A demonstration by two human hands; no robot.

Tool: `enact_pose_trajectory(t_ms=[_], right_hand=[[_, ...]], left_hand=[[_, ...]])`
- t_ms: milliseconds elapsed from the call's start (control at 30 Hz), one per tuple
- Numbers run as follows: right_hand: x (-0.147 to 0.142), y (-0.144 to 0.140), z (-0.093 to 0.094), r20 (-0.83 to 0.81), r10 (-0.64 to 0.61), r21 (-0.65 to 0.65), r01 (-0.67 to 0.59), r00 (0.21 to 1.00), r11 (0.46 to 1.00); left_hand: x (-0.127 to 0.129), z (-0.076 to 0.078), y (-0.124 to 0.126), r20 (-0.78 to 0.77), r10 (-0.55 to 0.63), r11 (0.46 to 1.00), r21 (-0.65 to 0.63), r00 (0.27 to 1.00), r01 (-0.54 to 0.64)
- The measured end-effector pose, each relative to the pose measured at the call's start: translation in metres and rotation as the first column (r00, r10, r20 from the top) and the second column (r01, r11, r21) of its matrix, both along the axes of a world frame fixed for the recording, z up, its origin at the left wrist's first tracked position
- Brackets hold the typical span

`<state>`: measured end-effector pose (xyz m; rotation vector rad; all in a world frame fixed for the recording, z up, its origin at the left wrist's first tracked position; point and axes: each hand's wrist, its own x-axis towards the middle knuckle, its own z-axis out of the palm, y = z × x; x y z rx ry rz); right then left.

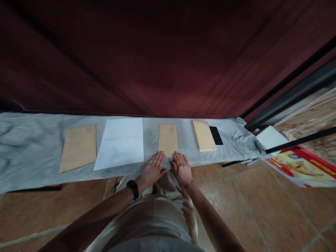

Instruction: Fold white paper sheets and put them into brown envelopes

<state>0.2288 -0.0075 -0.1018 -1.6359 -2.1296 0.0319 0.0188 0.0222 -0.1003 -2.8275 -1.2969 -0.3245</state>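
Note:
A tan paper envelope (168,138) with a faint reddish mark near its top right lies flat on the grey cloth, straight in front of me. My left hand (154,168) rests flat with fingers stretched, its fingertips at the envelope's lower left corner. At the lower right corner, my right hand (182,168) lies the same way, palm down and fingers out. Left of the envelope is a white paper sheet (122,143). Farther left lies another tan envelope (79,147). To the right sits a stack of tan envelopes (203,135).
A dark phone (216,135) lies partly behind the stack. Grey cloth (236,140) covers the narrow table. A dark red curtain (157,70) hangs behind it. Black metal bars (301,141) and a red and yellow box (307,166) are at the right.

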Motion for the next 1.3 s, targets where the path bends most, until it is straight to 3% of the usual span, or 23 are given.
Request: enact_pose_trajectory(t_ms=[200, 433, 700, 900, 1100, 1300], right_hand=[[0.008, -0.002, -0.003, 0.015, -0.026, 0.001, 0.026, 1.0, 1.0], [0.004, 0.001, 0.005, 0.001, -0.079, -0.009, 0.079, 0.997, 0.997], [-0.028, 0.009, 0.011, -0.069, 0.135, -0.029, -0.137, 0.988, 0.99], [-0.012, 0.006, 0.004, -0.044, 0.054, -0.013, -0.055, 0.998, 0.998], [-0.01, 0.007, -0.002, -0.035, 0.023, 0.027, -0.022, 0.999, 0.999], [-0.012, 0.008, -0.004, -0.049, 0.011, 0.046, -0.009, 0.999, 0.999]], left_hand=[[-0.01, -0.002, 0.001, -0.014, 0.022, 1.0, 0.008, 1.0, -0.022], [-0.012, -0.007, 0.0, 0.009, 0.021, 1.0, 0.016, 1.0, -0.021], [-0.013, -0.004, 0.0, 0.009, 0.013, 1.0, 0.026, 1.0, -0.013], [-0.008, 0.002, 0.005, 0.059, 0.036, 0.998, 0.044, 0.998, -0.039], [0.02, 0.014, 0.038, 0.117, 0.031, 0.999, 0.019, 0.993, -0.034], [0.052, 0.005, 0.088, 0.091, -0.034, 0.997, -0.069, 0.995, 0.041]])
